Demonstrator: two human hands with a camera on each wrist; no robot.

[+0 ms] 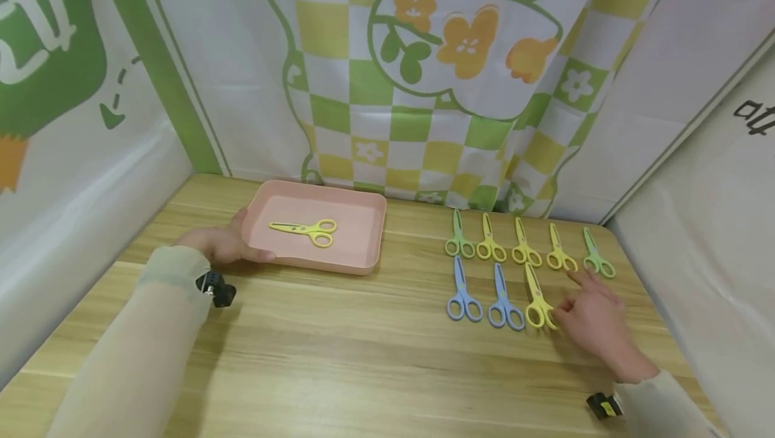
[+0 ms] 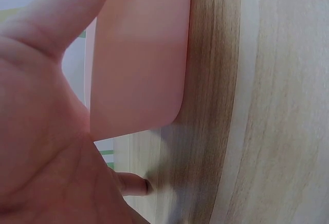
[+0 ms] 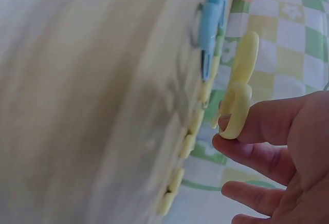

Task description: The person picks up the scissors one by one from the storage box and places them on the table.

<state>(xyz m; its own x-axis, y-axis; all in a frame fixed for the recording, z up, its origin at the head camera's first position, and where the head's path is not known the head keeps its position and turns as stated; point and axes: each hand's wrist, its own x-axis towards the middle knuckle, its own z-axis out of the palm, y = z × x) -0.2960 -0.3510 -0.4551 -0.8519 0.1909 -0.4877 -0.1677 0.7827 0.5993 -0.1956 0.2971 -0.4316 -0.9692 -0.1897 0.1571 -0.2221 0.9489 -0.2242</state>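
My right hand (image 1: 590, 320) pinches one handle loop of the yellow scissors (image 3: 239, 106) between thumb and index finger. In the right wrist view the handles stand raised off the table; the other fingers are spread. My left hand (image 1: 220, 244) rests against the left front corner of the pink tray (image 1: 378, 239), thumb along its front side. The left wrist view shows the tray (image 2: 141, 59) beside the palm and a fingertip near the table; some fingers are hidden. Another pair of yellow scissors (image 1: 303, 228) lies inside the tray.
A back row holds green scissors (image 1: 458, 236), several yellow pairs and more green scissors (image 1: 596, 256) at the right end. Two blue pairs of scissors (image 1: 463, 293) lie in front. A patterned curtain (image 1: 424, 135) hangs behind the wooden table (image 1: 339, 357); white walls flank it.
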